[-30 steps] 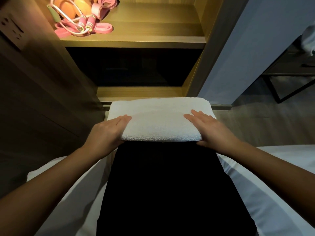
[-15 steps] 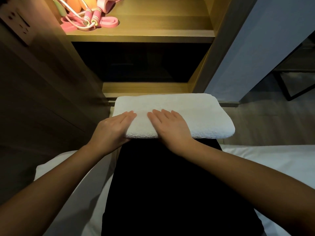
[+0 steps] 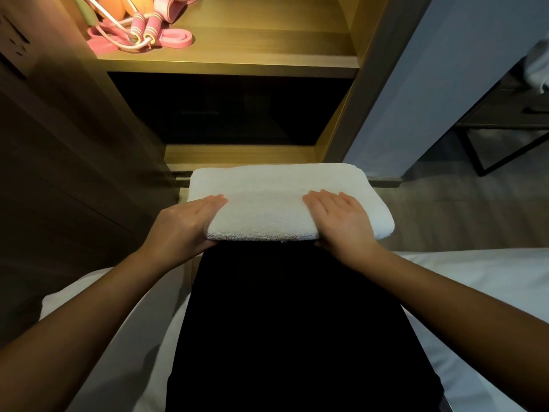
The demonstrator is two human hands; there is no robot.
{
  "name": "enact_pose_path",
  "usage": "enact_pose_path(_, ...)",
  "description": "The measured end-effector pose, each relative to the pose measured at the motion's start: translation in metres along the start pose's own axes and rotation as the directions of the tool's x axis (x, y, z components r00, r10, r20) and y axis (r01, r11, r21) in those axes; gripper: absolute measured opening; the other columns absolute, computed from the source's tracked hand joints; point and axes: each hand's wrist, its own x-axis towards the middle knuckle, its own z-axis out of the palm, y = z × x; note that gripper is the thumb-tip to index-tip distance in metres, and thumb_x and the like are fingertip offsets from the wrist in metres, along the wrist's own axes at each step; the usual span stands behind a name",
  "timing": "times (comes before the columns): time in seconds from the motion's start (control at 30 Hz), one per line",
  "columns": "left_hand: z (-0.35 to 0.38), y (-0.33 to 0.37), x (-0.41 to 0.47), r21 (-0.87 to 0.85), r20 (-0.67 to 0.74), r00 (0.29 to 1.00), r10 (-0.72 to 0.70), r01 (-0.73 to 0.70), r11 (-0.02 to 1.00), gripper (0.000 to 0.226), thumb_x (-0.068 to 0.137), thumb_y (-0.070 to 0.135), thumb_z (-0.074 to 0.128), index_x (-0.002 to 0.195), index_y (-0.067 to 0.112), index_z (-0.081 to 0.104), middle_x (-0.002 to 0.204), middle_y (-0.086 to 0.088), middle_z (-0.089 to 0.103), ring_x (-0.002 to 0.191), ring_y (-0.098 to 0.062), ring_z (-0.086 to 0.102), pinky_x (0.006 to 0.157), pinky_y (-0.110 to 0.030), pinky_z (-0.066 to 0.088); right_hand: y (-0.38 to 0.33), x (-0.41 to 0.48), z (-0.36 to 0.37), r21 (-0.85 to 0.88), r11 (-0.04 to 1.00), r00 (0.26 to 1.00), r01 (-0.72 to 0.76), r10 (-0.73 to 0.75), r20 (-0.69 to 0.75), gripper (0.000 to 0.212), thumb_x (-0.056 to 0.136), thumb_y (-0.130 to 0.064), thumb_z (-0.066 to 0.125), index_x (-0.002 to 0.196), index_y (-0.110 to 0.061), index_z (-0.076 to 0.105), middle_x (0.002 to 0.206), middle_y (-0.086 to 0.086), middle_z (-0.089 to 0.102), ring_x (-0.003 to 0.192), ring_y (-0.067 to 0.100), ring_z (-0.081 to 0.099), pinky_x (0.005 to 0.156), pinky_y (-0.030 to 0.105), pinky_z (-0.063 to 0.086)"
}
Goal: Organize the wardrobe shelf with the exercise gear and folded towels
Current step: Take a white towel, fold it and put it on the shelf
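A folded white towel lies across my lap, on black trousers, in front of the open wardrobe. My left hand rests at the towel's near left corner, fingers straight on top. My right hand lies flat on the towel's right part, fingers spread and pointing away from me. On the lit wooden shelf above, at its left end, sit a pink-handled skipping rope, a pink band and orange gear, partly cut off by the frame's top.
Under the shelf is a dark compartment with a wooden floor board. A wooden wardrobe panel stands at my left. I sit on a white bed. A black metal-framed table stands at the far right.
My right hand slid from the towel's right end to its middle and back toward the right. My left hand stayed at the left corner. The view tilted slightly.
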Motion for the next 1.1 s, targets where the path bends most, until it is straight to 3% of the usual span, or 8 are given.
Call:
enact_pose_path(0.1, -0.002, 0.000, -0.002, -0.013, -0.001, 1.000, -0.020, 0.020, 1.000, 0.071, 0.068, 0.037, 0.086, 0.125, 0.004, 0.060, 0.120, -0.013, 0.068, 0.105, -0.031, 0.068, 0.076, -0.046, 0.058, 0.023, -0.013, -0.008, 0.041, 0.997, 0.997, -0.062, 0.059, 0.059, 0.087, 0.050, -0.032, 0.094, 0.124, -0.005, 0.057, 0.121, 0.015, 0.064, 0.106, 0.036, 0.064, 0.088, 0.049, 0.051)
enact_pose_path(0.33, 0.001, 0.009, -0.002, 0.027, 0.000, 0.989, -0.150, 0.150, 0.988, 0.066, 0.064, 0.023, 0.090, 0.119, 0.004, 0.057, 0.107, -0.016, 0.067, 0.095, -0.036, 0.066, 0.067, -0.046, 0.056, 0.043, -0.031, -0.007, 0.105, 0.991, 0.994, -0.088, 0.095, -0.059, 0.064, 0.067, -0.026, 0.088, 0.119, -0.002, 0.058, 0.110, 0.017, 0.069, 0.091, 0.035, 0.069, 0.071, 0.045, 0.058)
enact_pose_path(0.47, 0.001, 0.009, -0.008, 0.099, -0.013, 0.993, -0.114, 0.114, 0.988, 0.069, 0.069, 0.024, 0.085, 0.126, 0.001, 0.054, 0.119, -0.019, 0.062, 0.104, -0.037, 0.061, 0.081, -0.046, 0.053, 0.047, -0.039, -0.009, 0.082, 0.991, 0.989, -0.105, 0.113, -0.096, 0.060, 0.067, -0.025, 0.086, 0.117, -0.003, 0.060, 0.108, 0.016, 0.069, 0.088, 0.034, 0.069, 0.067, 0.037, 0.056)
enact_pose_path(0.57, 0.003, 0.008, -0.008, 0.174, 0.059, 0.989, -0.138, 0.126, 0.977, 0.087, 0.063, 0.027, 0.089, 0.135, 0.004, 0.046, 0.132, -0.017, 0.055, 0.121, -0.037, 0.052, 0.103, -0.053, 0.039, 0.043, -0.037, -0.014, 0.021, 0.993, 0.991, -0.120, 0.121, -0.052, 0.063, 0.063, -0.025, 0.086, 0.117, -0.006, 0.059, 0.113, 0.015, 0.067, 0.097, 0.034, 0.066, 0.082, 0.041, 0.050)
enact_pose_path(0.73, 0.010, 0.042, 0.024, 0.202, 0.101, 0.994, -0.048, 0.026, 0.979, 0.096, 0.063, 0.037, 0.087, 0.142, 0.010, 0.040, 0.139, -0.019, 0.049, 0.127, -0.039, 0.048, 0.103, -0.053, 0.039, 0.017, -0.009, -0.015, -0.006, 0.999, 0.991, -0.040, 0.041, 0.131, 0.090, 0.075, -0.038, 0.079, 0.148, -0.014, 0.032, 0.152, 0.013, 0.036, 0.139, 0.034, 0.035, 0.113, 0.055, 0.023)
enact_pose_path(0.83, 0.019, 0.053, 0.040, 0.203, 0.110, 0.994, 0.002, -0.025, 0.979, 0.087, 0.072, 0.044, 0.081, 0.142, 0.011, 0.042, 0.138, -0.018, 0.051, 0.124, -0.038, 0.050, 0.099, -0.051, 0.042, 0.000, 0.005, -0.005, -0.032, 0.999, 0.996, -0.021, 0.024, 0.089, 0.080, 0.074, -0.036, 0.077, 0.143, -0.016, 0.042, 0.139, 0.014, 0.050, 0.123, 0.037, 0.050, 0.099, 0.051, 0.041)
enact_pose_path(0.93, 0.009, 0.019, 0.028, 0.222, 0.051, 0.998, -0.049, 0.037, 0.974, 0.074, 0.074, 0.019, 0.079, 0.139, 0.011, 0.045, 0.131, -0.017, 0.055, 0.117, -0.036, 0.054, 0.094, -0.047, 0.043, 0.008, 0.003, -0.004, 0.014, 1.000, 0.999, -0.014, 0.015, -0.041, 0.058, 0.072, -0.026, 0.077, 0.124, -0.012, 0.057, 0.118, 0.012, 0.064, 0.101, 0.036, 0.062, 0.081, 0.043, 0.049)
enact_pose_path(1.1, -0.008, -0.013, 0.007, 0.203, -0.083, 0.989, -0.121, 0.135, 0.970, 0.048, 0.072, 0.011, 0.081, 0.114, 0.004, 0.057, 0.105, -0.019, 0.063, 0.092, -0.038, 0.060, 0.083, -0.045, 0.047, 0.013, 0.001, -0.001, 0.074, 0.997, 0.999, 0.017, -0.014, -0.038, 0.069, 0.064, -0.028, 0.086, 0.124, -0.014, 0.056, 0.121, 0.008, 0.065, 0.105, 0.032, 0.063, 0.085, 0.042, 0.050)
